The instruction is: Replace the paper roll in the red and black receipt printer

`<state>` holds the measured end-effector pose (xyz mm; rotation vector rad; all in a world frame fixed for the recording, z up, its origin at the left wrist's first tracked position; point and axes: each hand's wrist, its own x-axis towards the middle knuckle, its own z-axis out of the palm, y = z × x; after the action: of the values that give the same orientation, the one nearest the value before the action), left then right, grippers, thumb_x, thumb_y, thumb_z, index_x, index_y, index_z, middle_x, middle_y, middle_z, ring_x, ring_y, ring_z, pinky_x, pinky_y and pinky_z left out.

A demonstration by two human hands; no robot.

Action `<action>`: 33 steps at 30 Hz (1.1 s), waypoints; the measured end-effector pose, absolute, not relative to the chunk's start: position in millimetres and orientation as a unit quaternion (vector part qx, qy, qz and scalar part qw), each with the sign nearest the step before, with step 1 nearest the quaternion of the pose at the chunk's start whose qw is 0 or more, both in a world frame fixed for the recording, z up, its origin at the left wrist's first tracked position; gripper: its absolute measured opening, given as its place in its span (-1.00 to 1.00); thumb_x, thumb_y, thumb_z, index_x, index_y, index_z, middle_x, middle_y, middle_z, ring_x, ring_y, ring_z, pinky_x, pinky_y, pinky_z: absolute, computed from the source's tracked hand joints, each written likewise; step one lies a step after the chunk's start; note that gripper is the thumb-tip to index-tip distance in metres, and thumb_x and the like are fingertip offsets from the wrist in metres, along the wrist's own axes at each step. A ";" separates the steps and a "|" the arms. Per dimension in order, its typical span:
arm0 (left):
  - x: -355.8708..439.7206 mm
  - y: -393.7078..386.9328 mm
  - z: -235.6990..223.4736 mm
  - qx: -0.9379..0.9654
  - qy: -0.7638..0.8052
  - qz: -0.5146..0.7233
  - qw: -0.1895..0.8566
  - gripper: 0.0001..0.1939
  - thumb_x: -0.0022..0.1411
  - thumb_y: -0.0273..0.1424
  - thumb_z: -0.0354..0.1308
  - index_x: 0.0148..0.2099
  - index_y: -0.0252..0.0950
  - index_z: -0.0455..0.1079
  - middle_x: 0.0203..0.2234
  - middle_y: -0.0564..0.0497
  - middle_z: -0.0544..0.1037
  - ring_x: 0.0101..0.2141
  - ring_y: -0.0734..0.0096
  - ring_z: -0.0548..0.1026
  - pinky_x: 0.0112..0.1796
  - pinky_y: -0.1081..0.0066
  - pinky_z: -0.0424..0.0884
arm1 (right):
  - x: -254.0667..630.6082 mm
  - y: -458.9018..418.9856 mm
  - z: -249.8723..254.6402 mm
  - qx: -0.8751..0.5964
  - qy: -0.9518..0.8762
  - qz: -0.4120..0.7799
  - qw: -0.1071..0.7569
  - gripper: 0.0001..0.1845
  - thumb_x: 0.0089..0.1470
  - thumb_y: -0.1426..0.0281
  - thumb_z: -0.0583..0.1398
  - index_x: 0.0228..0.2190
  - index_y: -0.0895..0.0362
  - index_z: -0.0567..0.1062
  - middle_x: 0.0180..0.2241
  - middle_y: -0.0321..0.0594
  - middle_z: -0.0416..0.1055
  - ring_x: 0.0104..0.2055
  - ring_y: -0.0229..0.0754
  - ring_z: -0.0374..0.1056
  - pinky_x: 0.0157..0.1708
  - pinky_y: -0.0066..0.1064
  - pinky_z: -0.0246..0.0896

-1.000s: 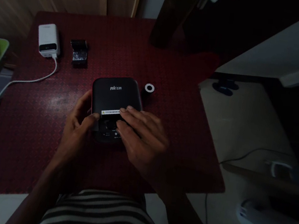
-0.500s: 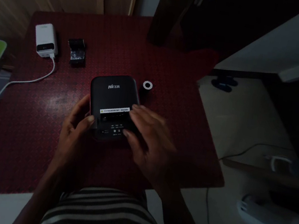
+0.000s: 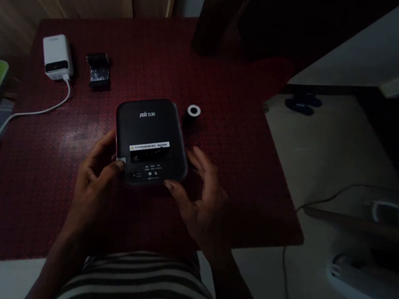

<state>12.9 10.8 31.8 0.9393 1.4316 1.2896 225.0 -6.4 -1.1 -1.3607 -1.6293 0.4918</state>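
Note:
A black receipt printer (image 3: pixel 149 131) with white lettering lies on the red patterned table. A white warning strip runs above its dark slot, with small buttons near the front edge. My left hand (image 3: pixel 99 174) grips the front left corner, thumb on top and fingers along the side. At the front right corner, my right hand (image 3: pixel 202 195) holds the printer too, its thumb on the front edge and its fingers by the right side. Just beyond the printer's right side stands a small dark roll-like thing with a white ring (image 3: pixel 194 111) on top.
At the table's (image 3: pixel 27 183) back left is a white power bank (image 3: pixel 57 55) with a white cable (image 3: pixel 39 109) trailing off the left edge. Beside it sits a small black item with an upright flap (image 3: pixel 98 72). A dark post (image 3: pixel 215 15) rises at the back.
My right hand has moved off the printer's slot and buttons to its right side and front corner. My left hand keeps its grip on the left corner.

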 end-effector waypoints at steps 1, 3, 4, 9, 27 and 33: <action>13.3 10.9 32.1 0.382 0.589 0.529 0.477 -0.47 0.36 -0.36 0.38 0.35 -0.05 0.66 0.34 -0.06 0.66 0.39 -0.04 0.57 0.34 0.09 0.54 | 225.0 -6.3 -1.9 -0.557 -0.661 0.200 0.462 -0.27 0.50 -0.08 0.29 0.47 -0.01 0.37 0.26 0.04 0.69 0.26 0.11 0.69 0.17 -0.01 0.73; 13.8 10.8 32.2 0.378 0.592 0.530 0.476 -0.47 0.36 -0.36 0.38 0.35 -0.05 0.66 0.34 -0.07 0.67 0.38 -0.05 0.58 0.34 0.08 0.53 | 224.8 -6.3 -3.4 -0.561 -0.659 0.198 0.461 -0.29 0.50 -0.10 0.29 0.45 0.00 0.42 0.25 0.03 0.70 0.24 0.12 0.70 0.16 -0.01 0.73; 14.1 10.6 32.1 0.376 0.591 0.531 0.477 -0.47 0.36 -0.36 0.39 0.35 -0.05 0.66 0.34 -0.07 0.67 0.38 -0.05 0.58 0.34 0.08 0.53 | 224.5 -6.4 -3.9 -0.560 -0.658 0.198 0.463 -0.30 0.50 -0.10 0.28 0.43 0.00 0.44 0.23 0.02 0.71 0.22 0.12 0.71 0.15 -0.02 0.74; 15.9 9.9 31.0 0.366 0.588 0.536 0.482 -0.48 0.37 -0.35 0.39 0.35 -0.02 0.67 0.31 -0.05 0.69 0.33 -0.01 0.62 0.30 0.13 0.56 | 221.8 -6.3 -2.3 -0.555 -0.647 0.212 0.477 -0.41 0.51 -0.02 0.31 0.37 0.00 0.54 0.18 -0.05 0.75 0.13 0.07 0.75 0.10 -0.12 0.74; 12.3 10.2 4.1 0.423 0.523 0.585 0.453 -0.46 0.42 -0.18 0.43 0.39 -0.03 0.61 0.35 -0.09 0.65 0.36 -0.06 0.59 0.22 0.12 0.62 | 208.0 86.6 67.7 -0.415 -0.878 0.128 0.201 -0.67 0.53 0.58 0.17 -0.03 0.07 0.73 -0.05 -0.16 0.78 0.02 -0.02 0.66 0.10 -0.16 0.58; 9.9 10.0 1.9 0.430 0.519 0.576 0.463 -0.43 0.43 -0.12 0.45 0.41 -0.05 0.59 0.31 -0.12 0.68 0.45 -0.09 0.51 0.33 0.08 0.53 | 172.0 119.2 69.6 -0.411 -0.899 0.132 0.074 -0.73 0.46 0.60 0.25 -0.14 0.08 0.75 -0.16 -0.07 0.75 -0.09 0.06 0.69 -0.01 -0.13 0.56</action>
<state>9.9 10.0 1.9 1.0559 1.2761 1.4148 172.0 119.2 69.6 -1.2338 -2.6997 0.3950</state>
